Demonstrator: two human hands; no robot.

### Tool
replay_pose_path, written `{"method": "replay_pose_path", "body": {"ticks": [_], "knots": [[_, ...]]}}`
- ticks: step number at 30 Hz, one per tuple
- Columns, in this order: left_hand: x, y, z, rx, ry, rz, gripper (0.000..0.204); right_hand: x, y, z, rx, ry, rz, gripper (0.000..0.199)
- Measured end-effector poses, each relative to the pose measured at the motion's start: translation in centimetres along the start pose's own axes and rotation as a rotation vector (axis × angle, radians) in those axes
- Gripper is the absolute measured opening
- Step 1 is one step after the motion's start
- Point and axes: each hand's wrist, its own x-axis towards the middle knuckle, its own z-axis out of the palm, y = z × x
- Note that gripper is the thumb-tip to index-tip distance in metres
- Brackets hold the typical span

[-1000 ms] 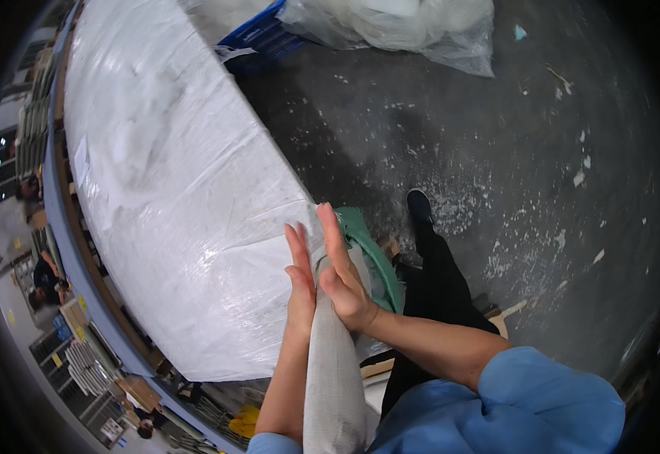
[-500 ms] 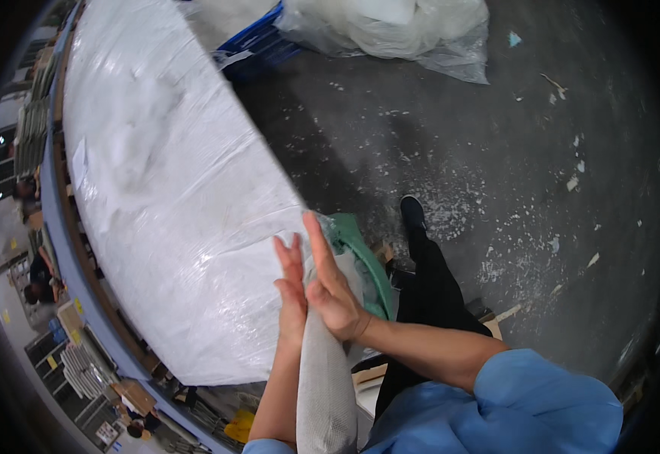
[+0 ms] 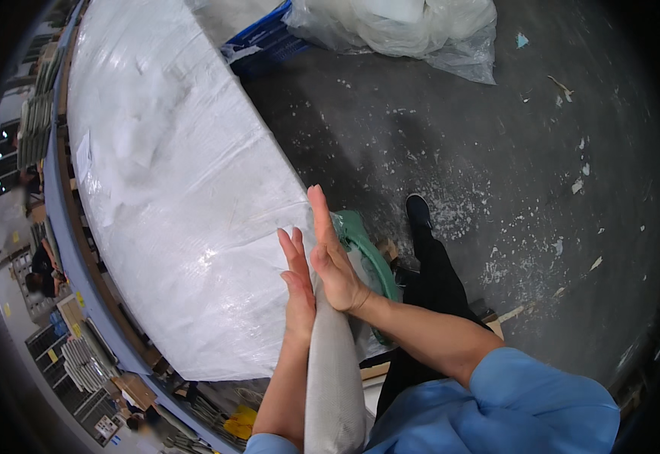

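Note:
A long, stuffed-looking light grey fabric piece (image 3: 335, 386) stands close to my body, narrowing toward my hands. My left hand (image 3: 298, 295) lies along its left side with the fingers stretched out. On the other side, my right hand (image 3: 336, 276) is flat, its fingers straight and pointing away from me. The palms face each other across the narrow end, which they partly hide. Neither hand has its fingers wrapped round the fabric. Behind them spreads a work table (image 3: 216, 227) covered in clear plastic sheeting.
White fluffy filling (image 3: 141, 129) lies on the table. A green fabric or plastic item (image 3: 375, 265) hangs by my right hand. Beyond stand a blue container (image 3: 266, 38) and a clear plastic bag (image 3: 421, 30) with white contents. White scraps dot the grey floor (image 3: 496, 151). People work far left.
My right hand has slid up and away from me, its fingertips reaching farther past the narrow end. The left hand stays flat, and the view has shifted slightly.

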Motion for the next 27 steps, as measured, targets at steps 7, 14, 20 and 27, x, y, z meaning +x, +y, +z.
{"method": "replay_pose_path", "body": {"ticks": [7,14,20,27], "knots": [[1.7,1.7,-4.7,-0.093,0.141,0.095,0.093,-7.6,2.2,-4.7,-0.104,-0.016,0.071,0.104],[-0.8,-1.0,-1.2,-0.073,-0.013,-0.049,0.094,1.3,-0.2,0.1,-0.023,-0.011,-0.074,0.104],[-2.3,-1.0,-3.2,-0.184,0.261,-0.165,0.088,-3.6,1.7,-4.3,0.030,-0.129,0.146,0.100],[-3.3,-1.0,-1.9,-0.197,0.164,-0.144,0.087,-4.8,2.2,0.3,-0.024,-0.028,0.027,0.104]]}}
